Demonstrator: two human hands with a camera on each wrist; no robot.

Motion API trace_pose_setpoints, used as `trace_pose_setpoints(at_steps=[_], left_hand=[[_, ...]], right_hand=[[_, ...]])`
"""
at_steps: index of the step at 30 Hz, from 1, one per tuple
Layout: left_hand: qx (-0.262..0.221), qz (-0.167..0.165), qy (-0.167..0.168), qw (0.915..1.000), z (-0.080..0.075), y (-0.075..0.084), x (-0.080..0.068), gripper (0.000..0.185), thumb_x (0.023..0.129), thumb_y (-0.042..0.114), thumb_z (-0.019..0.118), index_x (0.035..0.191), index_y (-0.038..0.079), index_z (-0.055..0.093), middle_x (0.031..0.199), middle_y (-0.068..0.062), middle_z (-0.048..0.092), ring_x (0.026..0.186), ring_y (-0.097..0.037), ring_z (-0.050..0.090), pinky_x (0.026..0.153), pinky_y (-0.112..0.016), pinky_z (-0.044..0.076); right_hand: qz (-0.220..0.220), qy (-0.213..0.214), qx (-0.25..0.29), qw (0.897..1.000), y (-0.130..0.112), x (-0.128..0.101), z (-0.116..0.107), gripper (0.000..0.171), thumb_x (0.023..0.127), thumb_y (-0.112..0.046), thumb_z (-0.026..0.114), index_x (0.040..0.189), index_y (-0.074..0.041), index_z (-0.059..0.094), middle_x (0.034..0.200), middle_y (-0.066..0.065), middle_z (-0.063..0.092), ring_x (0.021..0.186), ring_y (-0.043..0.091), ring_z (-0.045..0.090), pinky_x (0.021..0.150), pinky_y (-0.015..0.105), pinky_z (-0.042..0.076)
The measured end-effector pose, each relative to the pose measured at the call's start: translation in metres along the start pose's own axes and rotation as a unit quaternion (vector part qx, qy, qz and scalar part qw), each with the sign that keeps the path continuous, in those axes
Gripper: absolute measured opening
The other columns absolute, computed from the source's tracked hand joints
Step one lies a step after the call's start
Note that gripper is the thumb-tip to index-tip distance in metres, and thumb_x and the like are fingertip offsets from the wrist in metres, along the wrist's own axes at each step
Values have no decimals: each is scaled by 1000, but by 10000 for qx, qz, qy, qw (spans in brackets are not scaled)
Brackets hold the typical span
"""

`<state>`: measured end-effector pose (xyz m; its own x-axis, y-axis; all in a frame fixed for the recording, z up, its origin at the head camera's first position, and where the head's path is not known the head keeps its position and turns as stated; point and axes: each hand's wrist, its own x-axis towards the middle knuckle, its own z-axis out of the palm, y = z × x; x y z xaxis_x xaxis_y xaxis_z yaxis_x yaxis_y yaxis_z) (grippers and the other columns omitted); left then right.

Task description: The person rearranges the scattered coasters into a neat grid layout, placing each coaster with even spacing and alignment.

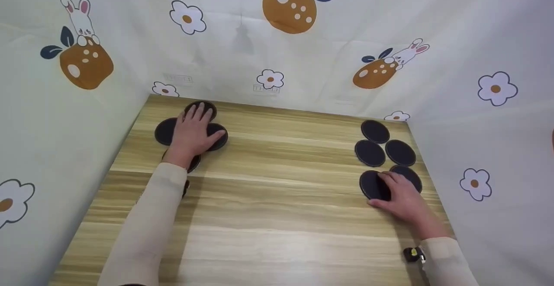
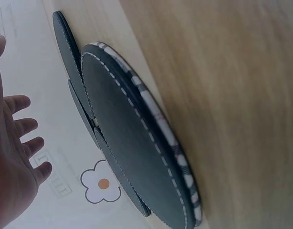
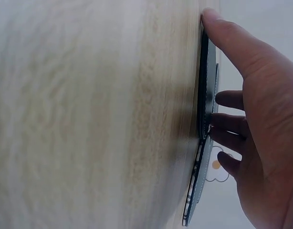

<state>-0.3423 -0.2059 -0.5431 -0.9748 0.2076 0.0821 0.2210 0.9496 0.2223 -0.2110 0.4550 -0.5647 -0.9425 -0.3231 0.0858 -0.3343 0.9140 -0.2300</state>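
Several black round coasters with stitched rims lie in two clusters on the wooden table (image 1: 277,199). My left hand (image 1: 197,126) is spread flat over the left cluster (image 1: 165,131) at the back left. In the left wrist view the left hand (image 2: 22,138) hovers just above an overlapping coaster (image 2: 132,152) with a plaid underside. My right hand (image 1: 383,189) rests on the nearest coaster (image 1: 371,185) of the right cluster. There the thumb (image 3: 223,33) touches the rim of the coaster (image 3: 206,86), the fingertips lie on its face, and it stays flat on the table.
Three more coasters (image 1: 375,131) sit behind my right hand, near the table's right edge. A cloth backdrop (image 1: 277,39) printed with flowers and rabbits closes off the back and both sides. Bare wood stretches between the two clusters and toward the front edge.
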Motion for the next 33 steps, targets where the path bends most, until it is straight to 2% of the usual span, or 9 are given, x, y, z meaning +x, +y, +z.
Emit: trace_pose_setpoints(at_steps=[11, 19, 24, 33], left_hand=[[-36, -59, 34, 10000, 3, -2, 1, 95, 108, 71, 49, 174, 5, 31, 181, -26, 18, 168, -46, 15, 132, -70, 12], [-46, -69, 14, 10000, 3, 0, 1, 95, 108, 71, 50, 174, 5, 32, 181, -27, 18, 167, -46, 15, 131, -70, 12], [-72, -49, 4, 10000, 2, -2, 2, 95, 108, 71, 49, 174, 5, 31, 181, -26, 17, 168, -46, 14, 132, -69, 10], [-71, -52, -28, 10000, 1, -2, 1, 94, 109, 70, 49, 174, 4, 30, 181, -27, 16, 168, -46, 13, 132, -70, 9]], right_hand=[[33, 63, 114, 9999, 4, -1, 6, 96, 89, -60, 88, 152, 6, 60, 152, 32, 58, 143, 53, 51, 119, 69, 40], [-22, 281, 276, 9992, 3, 1, 7, 93, 85, -54, 93, 146, 11, 63, 146, 32, 60, 139, 53, 53, 116, 67, 43], [85, 229, 443, 9987, 0, 3, 8, 94, 85, -49, 94, 146, 13, 61, 146, 33, 57, 138, 53, 52, 115, 67, 45], [103, 420, 688, 9967, -7, 10, 11, 97, 85, -45, 95, 151, 13, 56, 147, 31, 52, 136, 48, 50, 112, 65, 46]])
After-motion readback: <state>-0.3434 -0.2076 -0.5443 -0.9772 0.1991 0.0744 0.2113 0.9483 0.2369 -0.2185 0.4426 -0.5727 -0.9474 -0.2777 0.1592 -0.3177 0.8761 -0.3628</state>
